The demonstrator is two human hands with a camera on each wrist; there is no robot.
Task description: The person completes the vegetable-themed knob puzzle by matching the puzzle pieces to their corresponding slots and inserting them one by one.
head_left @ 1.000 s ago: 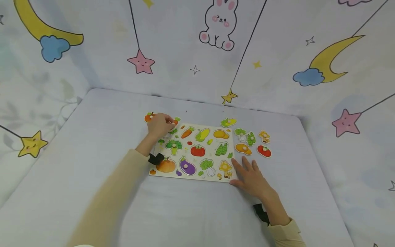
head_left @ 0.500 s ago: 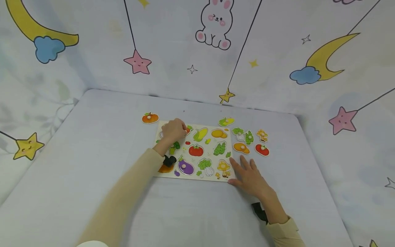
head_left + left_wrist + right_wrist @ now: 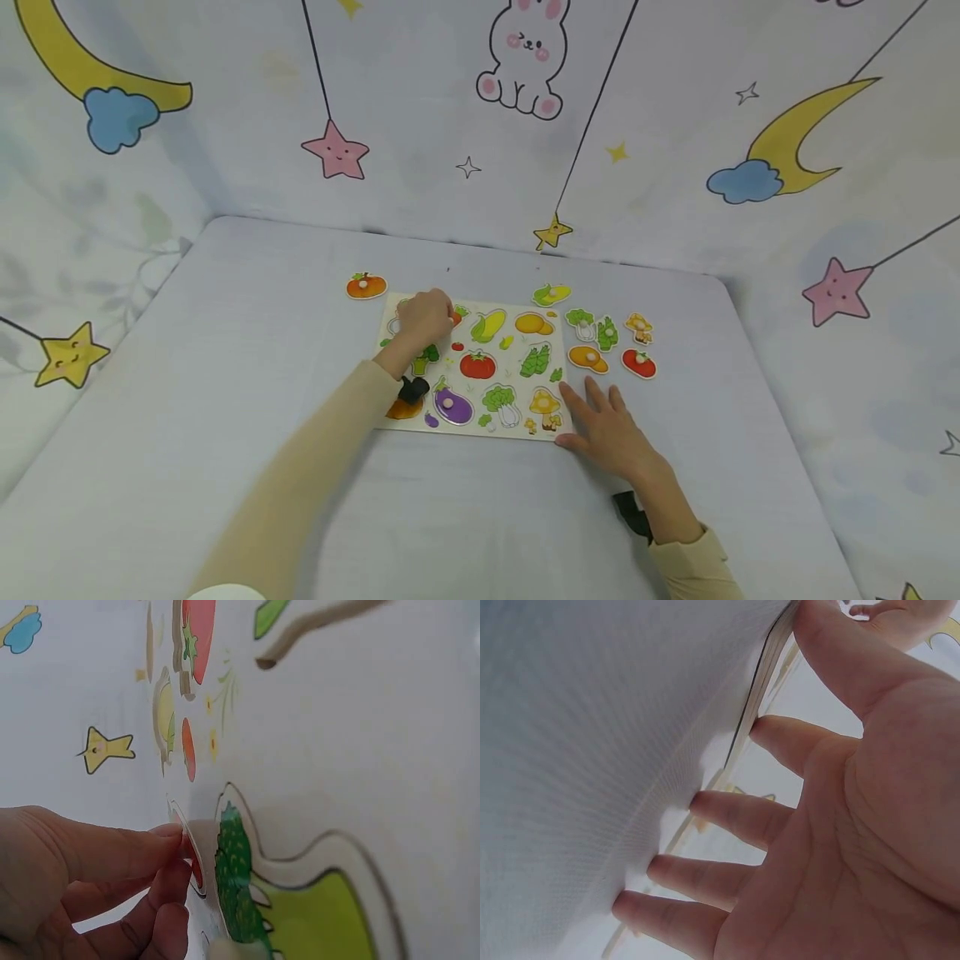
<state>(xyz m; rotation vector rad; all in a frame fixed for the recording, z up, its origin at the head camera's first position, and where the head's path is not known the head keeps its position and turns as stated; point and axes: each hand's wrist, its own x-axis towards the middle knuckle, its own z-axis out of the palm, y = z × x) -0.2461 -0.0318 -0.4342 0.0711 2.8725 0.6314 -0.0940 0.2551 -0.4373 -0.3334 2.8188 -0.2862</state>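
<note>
A pale vegetable puzzle board (image 3: 506,377) lies on the white table. Over its upper left part, my left hand (image 3: 423,318) pinches a carrot piece (image 3: 196,859) between thumb and fingers. In the left wrist view the piece stands edge-on close to the board; its knob is hidden by the fingertips. A broccoli piece (image 3: 425,357), partly covered, and an eggplant piece (image 3: 452,405) sit in the board below that hand. My right hand (image 3: 611,433) rests with spread fingers at the board's lower right, thumb and index finger touching its edge (image 3: 761,682).
Beyond the upper left corner lies a pumpkin piece (image 3: 366,287). Past the board's top right are a corn piece (image 3: 551,295), bok choy (image 3: 581,325), asparagus (image 3: 607,335), potato (image 3: 588,359), mushroom (image 3: 639,328) and tomato (image 3: 639,364). A patterned backdrop (image 3: 420,100) rises behind the table.
My left hand has moved right from the board's upper left corner with the carrot piece, uncovering the pumpkin. For the last half second it has stayed nearly still. My right hand keeps its place.
</note>
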